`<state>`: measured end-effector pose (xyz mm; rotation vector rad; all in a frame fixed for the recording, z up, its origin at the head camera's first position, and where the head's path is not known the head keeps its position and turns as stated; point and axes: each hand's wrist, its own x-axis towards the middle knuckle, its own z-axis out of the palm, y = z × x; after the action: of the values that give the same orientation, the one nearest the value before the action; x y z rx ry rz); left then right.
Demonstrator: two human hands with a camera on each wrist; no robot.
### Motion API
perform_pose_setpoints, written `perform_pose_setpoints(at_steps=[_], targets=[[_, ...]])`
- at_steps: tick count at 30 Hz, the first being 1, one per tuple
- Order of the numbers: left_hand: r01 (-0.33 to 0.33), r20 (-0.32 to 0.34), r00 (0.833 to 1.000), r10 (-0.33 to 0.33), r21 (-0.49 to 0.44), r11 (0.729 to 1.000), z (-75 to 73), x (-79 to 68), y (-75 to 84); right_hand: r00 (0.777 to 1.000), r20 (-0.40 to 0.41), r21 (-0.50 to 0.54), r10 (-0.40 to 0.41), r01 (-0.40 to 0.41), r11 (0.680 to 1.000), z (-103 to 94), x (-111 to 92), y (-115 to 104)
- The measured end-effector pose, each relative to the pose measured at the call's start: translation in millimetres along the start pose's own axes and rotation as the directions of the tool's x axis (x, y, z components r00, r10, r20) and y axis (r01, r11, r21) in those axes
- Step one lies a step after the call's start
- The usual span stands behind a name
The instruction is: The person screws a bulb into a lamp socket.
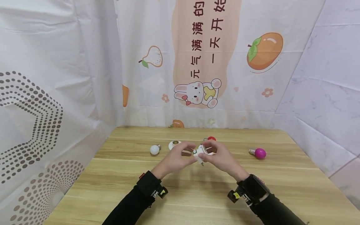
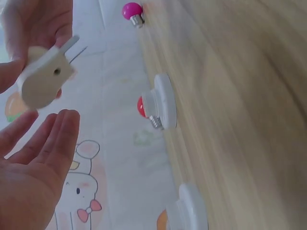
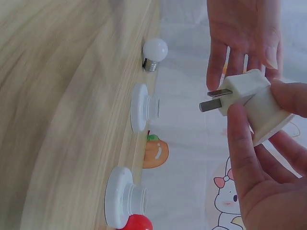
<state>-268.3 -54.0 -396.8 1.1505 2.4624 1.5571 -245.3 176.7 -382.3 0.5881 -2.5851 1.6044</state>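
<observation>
A white plug-in lamp socket with flat metal prongs is held above the table, and my right hand grips its body between thumb and fingers. Its prongs point away from the right palm in the right wrist view. My left hand is beside the socket, fingers extended. In the left wrist view those fingers lie just below the socket, with a small gap showing. A green mark shows on the socket in the head view.
On the wooden table lie a white bulb, a magenta bulb and a red bulb. One round white lamp holder stands near the white bulb, another near the red one. A printed curtain hangs behind.
</observation>
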Motion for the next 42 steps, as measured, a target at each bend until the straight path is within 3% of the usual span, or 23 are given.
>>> perform_pose_setpoints(at_steps=[6, 15, 24, 42], targets=[[-0.02, -0.027, 0.999, 0.02, -0.025, 0.999, 8.1, 0.9, 1.4, 1.0, 0.014, 0.102, -0.009, 0.007, 0.995, 2.8, 0, 0], [0.003, -0.059, 0.998, -0.003, -0.008, 1.0, 11.2, -1.6, 2.1, 0.999, 0.027, 0.092, -0.028, 0.025, 0.995, 3.5, -2, -1], [0.011, -0.07, 0.997, -0.012, -0.013, 1.0, 11.9, -2.7, 0.6, 0.997, 0.082, 0.204, -0.013, -0.004, 0.979, 1.4, -3, 0], [0.05, -0.038, 0.998, -0.048, 0.047, 0.998, 12.8, -3.7, 1.6, 0.994, 0.103, -0.063, -0.04, 0.047, 0.997, -3.2, -4, -5]])
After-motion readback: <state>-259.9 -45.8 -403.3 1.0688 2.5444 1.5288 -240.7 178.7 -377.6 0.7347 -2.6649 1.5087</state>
